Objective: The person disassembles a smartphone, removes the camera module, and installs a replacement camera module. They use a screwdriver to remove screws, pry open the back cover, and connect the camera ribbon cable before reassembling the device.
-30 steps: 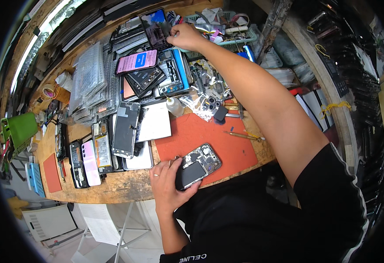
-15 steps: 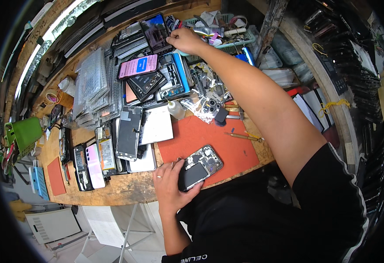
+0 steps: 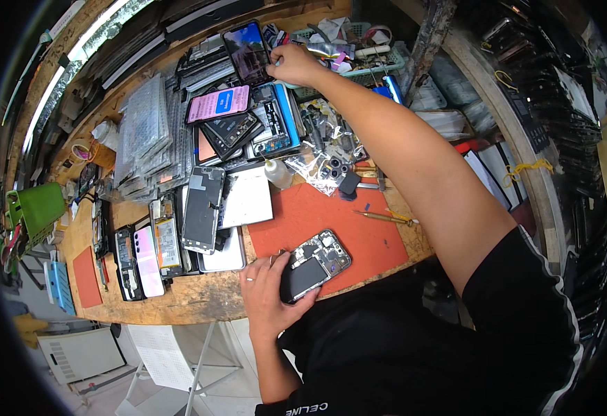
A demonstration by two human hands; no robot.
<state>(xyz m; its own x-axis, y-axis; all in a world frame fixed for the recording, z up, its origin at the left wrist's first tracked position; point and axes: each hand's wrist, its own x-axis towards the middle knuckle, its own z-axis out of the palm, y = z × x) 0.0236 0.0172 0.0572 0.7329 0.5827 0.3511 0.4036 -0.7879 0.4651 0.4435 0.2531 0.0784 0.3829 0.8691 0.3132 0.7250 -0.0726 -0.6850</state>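
My left hand (image 3: 270, 298) is closed around an opened smartphone (image 3: 315, 267) at the front edge of the bench. Its black battery and the bare circuit board at its upper end face up. Under it lies a red-orange work mat (image 3: 379, 239). My right arm stretches to the back of the bench. There my right hand (image 3: 296, 64) is closed in a pinch beside a phone with a lit picture screen (image 3: 249, 52), close to the rim of a green basket (image 3: 369, 69). What the pinched fingers hold is too small to make out.
A pink-screened phone (image 3: 219, 104) lies on stacked phone parts. Left of it are bubble-wrap sleeves (image 3: 142, 125). A dropper bottle (image 3: 278, 173), small camera parts (image 3: 336, 166) and a thin screwdriver (image 3: 379, 216) lie around the mat. Several opened phones (image 3: 168, 239) line the left front.
My right hand has shifted very slightly to the right, fingers still pinched. My left hand keeps its hold on the opened smartphone.
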